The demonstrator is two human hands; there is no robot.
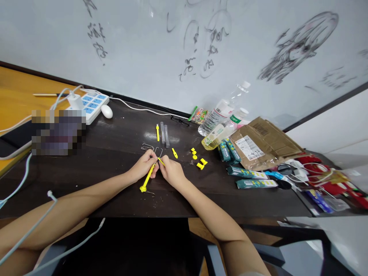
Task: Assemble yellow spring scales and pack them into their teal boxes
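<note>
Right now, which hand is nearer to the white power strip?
Left. The power strip lies ahead and to the left of the left hand; the right hand is farther right.

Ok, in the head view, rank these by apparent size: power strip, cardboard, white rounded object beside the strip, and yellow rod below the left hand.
1. Cardboard
2. Power strip
3. Yellow rod and white rounded object: too close to rank; the rod is longer but thinner, and nearer the camera.
</note>
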